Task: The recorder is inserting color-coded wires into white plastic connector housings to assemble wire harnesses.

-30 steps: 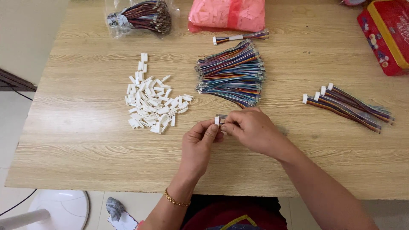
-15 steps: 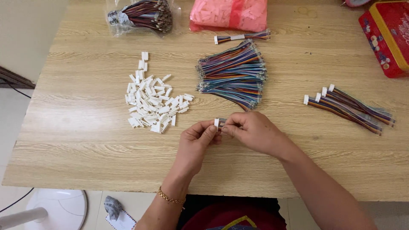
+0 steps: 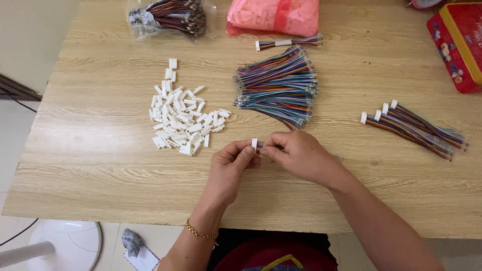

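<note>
Since the earlier frame the two hands have stayed almost in the same place near the front edge of the wooden table (image 3: 90, 165); only the view has shifted a little. From the left: a clear plastic bag (image 3: 168, 15) of wires lies at the far edge, and a heap of small white connector housings (image 3: 183, 120) below it. The left hand (image 3: 228, 168) pinches a white connector (image 3: 254, 143) between thumb and fingertips. The right hand (image 3: 301, 156), fingers pressed together, pinches the wires just behind it. Beyond them lies a bundle of coloured wires (image 3: 278, 85), then a pink packet (image 3: 273, 15), finished cables (image 3: 411, 128), and a red rectangular tin (image 3: 459, 45) at the right corner.
</note>
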